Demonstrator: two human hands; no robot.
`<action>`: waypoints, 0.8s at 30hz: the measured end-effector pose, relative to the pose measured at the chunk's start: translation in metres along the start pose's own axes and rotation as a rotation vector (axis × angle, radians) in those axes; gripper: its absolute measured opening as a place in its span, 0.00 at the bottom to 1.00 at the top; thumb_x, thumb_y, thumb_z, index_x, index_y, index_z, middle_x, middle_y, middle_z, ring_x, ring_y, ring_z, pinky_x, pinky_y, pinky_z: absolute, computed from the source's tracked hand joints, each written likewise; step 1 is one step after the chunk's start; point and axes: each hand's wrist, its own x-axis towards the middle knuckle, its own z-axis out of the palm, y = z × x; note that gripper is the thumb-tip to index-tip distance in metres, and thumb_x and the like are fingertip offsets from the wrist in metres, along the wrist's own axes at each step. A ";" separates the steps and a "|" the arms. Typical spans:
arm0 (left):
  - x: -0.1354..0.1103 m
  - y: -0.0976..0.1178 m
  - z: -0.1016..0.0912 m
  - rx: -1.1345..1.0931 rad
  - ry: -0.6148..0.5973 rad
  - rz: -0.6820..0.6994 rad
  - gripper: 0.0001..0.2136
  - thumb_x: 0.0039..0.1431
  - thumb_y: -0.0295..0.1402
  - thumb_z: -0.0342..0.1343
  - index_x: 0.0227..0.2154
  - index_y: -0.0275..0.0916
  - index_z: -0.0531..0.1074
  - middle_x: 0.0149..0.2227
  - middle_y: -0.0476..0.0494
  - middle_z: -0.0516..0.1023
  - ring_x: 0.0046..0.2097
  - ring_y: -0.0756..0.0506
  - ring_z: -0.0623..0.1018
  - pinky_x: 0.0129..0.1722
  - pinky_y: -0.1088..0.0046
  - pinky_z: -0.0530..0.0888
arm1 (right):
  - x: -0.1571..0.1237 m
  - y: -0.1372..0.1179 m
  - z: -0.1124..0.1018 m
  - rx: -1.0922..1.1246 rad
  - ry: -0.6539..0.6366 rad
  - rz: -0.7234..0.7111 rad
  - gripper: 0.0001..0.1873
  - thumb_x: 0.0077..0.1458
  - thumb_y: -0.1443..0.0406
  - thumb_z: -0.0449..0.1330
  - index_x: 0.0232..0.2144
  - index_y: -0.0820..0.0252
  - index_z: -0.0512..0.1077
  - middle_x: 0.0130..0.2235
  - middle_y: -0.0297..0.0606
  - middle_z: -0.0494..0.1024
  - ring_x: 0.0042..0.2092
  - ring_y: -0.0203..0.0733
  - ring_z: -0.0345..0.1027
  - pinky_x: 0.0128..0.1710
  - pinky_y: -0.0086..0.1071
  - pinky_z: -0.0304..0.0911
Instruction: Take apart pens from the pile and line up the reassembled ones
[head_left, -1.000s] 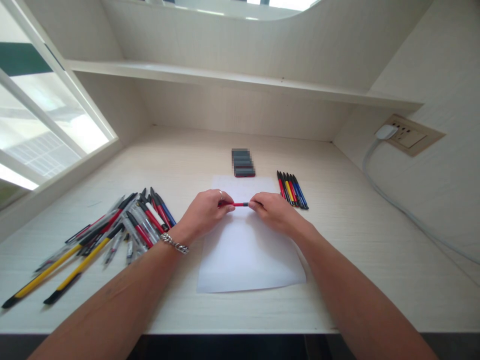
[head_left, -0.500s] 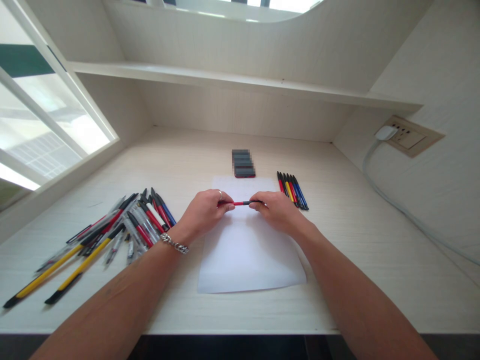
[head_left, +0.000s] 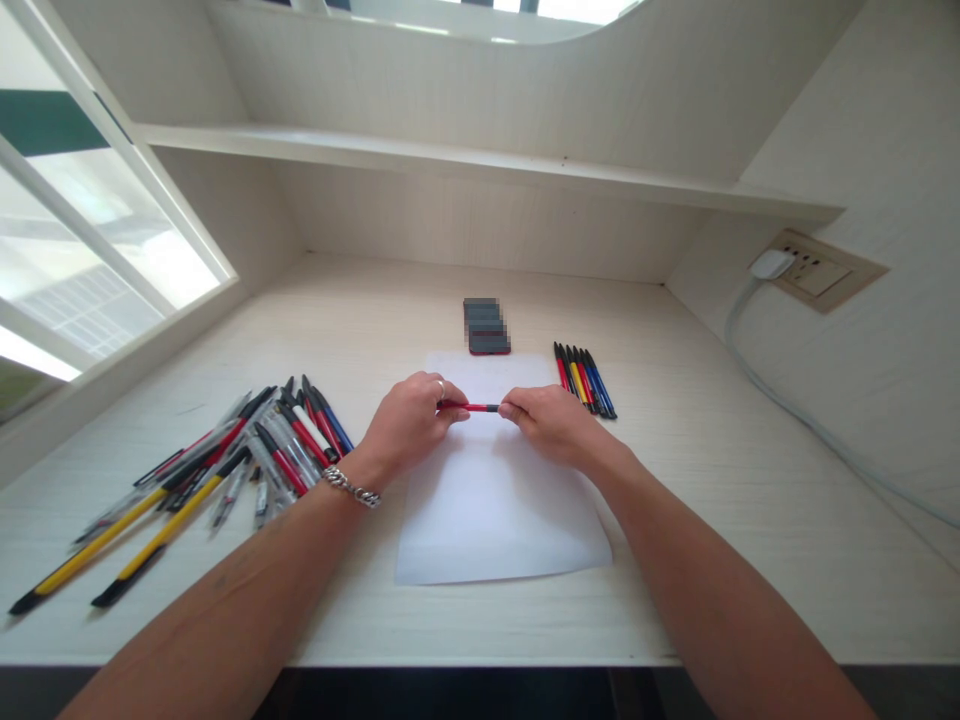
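Note:
A red pen with a black end (head_left: 478,408) is stretched level between my two hands, above a white sheet of paper (head_left: 502,510). My left hand (head_left: 412,415), with a ring and a chain bracelet at the wrist, pinches the red end. Fingers of my right hand (head_left: 551,420) are closed round the black end; that tip is hidden. Just beyond my right hand lies a neat row of red, yellow and blue pens with black tips (head_left: 585,380). Left of my left hand spreads a loose pile of pens (head_left: 281,440), some in clear plastic.
A dark phone-like object, partly pixelated (head_left: 487,328), lies past the paper. Two long yellow-and-black pens (head_left: 172,515) stick out of the pile towards the front. A shelf (head_left: 480,165) spans the back. At right, a white cable (head_left: 787,405) hangs from a wall socket (head_left: 821,272).
The hands have hardly moved and both still hold the pen. More red and less black shows between them, with the right fingers slightly shifted on the black end.

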 end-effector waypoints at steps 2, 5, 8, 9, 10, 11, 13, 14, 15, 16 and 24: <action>0.000 0.000 0.001 -0.002 -0.003 -0.003 0.05 0.55 0.31 0.58 0.32 0.42 0.79 0.32 0.46 0.78 0.36 0.45 0.74 0.37 0.70 0.70 | 0.000 -0.001 -0.001 0.000 -0.006 0.002 0.15 0.63 0.62 0.49 0.33 0.56 0.75 0.34 0.37 0.79 0.33 0.38 0.68 0.31 0.29 0.53; 0.000 -0.001 0.001 -0.008 -0.011 -0.012 0.05 0.55 0.32 0.58 0.32 0.43 0.79 0.32 0.46 0.78 0.36 0.45 0.75 0.37 0.70 0.70 | 0.000 0.000 -0.001 0.005 -0.007 0.017 0.15 0.64 0.61 0.49 0.34 0.56 0.75 0.35 0.37 0.79 0.33 0.38 0.68 0.31 0.29 0.53; 0.000 -0.001 0.002 -0.015 -0.014 -0.013 0.05 0.55 0.33 0.58 0.32 0.43 0.79 0.32 0.47 0.78 0.36 0.45 0.75 0.38 0.70 0.70 | 0.000 0.002 0.000 0.025 0.000 0.023 0.14 0.64 0.60 0.49 0.35 0.55 0.75 0.36 0.36 0.79 0.34 0.38 0.68 0.31 0.29 0.54; 0.001 -0.001 0.002 -0.020 -0.017 -0.012 0.05 0.55 0.33 0.58 0.32 0.43 0.79 0.32 0.47 0.78 0.36 0.45 0.75 0.38 0.70 0.70 | 0.000 0.003 0.000 0.032 0.002 0.021 0.14 0.64 0.60 0.49 0.35 0.55 0.75 0.36 0.36 0.79 0.35 0.38 0.68 0.31 0.29 0.54; 0.001 -0.001 0.002 -0.025 -0.019 -0.012 0.05 0.55 0.33 0.58 0.33 0.43 0.79 0.32 0.47 0.79 0.36 0.45 0.75 0.38 0.70 0.70 | 0.001 0.004 0.000 0.034 0.005 0.016 0.15 0.64 0.60 0.49 0.36 0.55 0.75 0.36 0.36 0.79 0.35 0.39 0.69 0.32 0.29 0.55; 0.001 -0.001 0.002 -0.030 -0.023 -0.011 0.05 0.55 0.34 0.58 0.33 0.43 0.79 0.33 0.47 0.79 0.36 0.45 0.75 0.38 0.70 0.70 | 0.001 0.005 0.000 0.028 0.007 0.009 0.15 0.64 0.60 0.49 0.36 0.55 0.75 0.37 0.36 0.79 0.36 0.39 0.69 0.33 0.30 0.55; 0.001 -0.001 0.003 -0.034 -0.034 -0.005 0.06 0.56 0.34 0.58 0.34 0.43 0.79 0.33 0.47 0.79 0.36 0.45 0.76 0.38 0.70 0.70 | 0.001 0.005 0.000 -0.018 0.023 -0.020 0.14 0.64 0.61 0.49 0.38 0.55 0.75 0.39 0.37 0.79 0.38 0.41 0.69 0.35 0.31 0.57; 0.001 0.000 0.003 -0.032 -0.038 -0.001 0.06 0.56 0.34 0.58 0.34 0.43 0.79 0.33 0.47 0.79 0.36 0.45 0.76 0.38 0.70 0.71 | 0.001 0.004 0.001 -0.053 0.038 -0.039 0.13 0.63 0.61 0.51 0.39 0.55 0.75 0.40 0.38 0.79 0.40 0.42 0.69 0.37 0.32 0.57; 0.001 0.001 0.004 -0.029 -0.039 0.001 0.06 0.56 0.35 0.58 0.34 0.43 0.79 0.33 0.46 0.79 0.36 0.45 0.76 0.38 0.70 0.71 | 0.001 0.002 0.003 -0.093 0.057 -0.059 0.12 0.62 0.61 0.52 0.41 0.55 0.75 0.41 0.39 0.79 0.42 0.44 0.69 0.39 0.33 0.57; 0.001 0.002 0.004 -0.027 -0.040 0.003 0.06 0.56 0.35 0.58 0.34 0.43 0.79 0.33 0.46 0.80 0.36 0.45 0.76 0.38 0.70 0.71 | 0.001 -0.001 0.005 -0.131 0.075 -0.081 0.12 0.61 0.61 0.54 0.42 0.55 0.75 0.41 0.40 0.79 0.43 0.45 0.69 0.41 0.34 0.57; -0.001 0.007 0.004 -0.199 0.017 -0.030 0.10 0.55 0.39 0.60 0.38 0.42 0.77 0.38 0.46 0.81 0.39 0.45 0.78 0.41 0.70 0.73 | 0.002 -0.006 0.010 -0.224 0.139 -0.108 0.12 0.63 0.64 0.51 0.37 0.56 0.75 0.37 0.39 0.80 0.38 0.42 0.69 0.40 0.35 0.54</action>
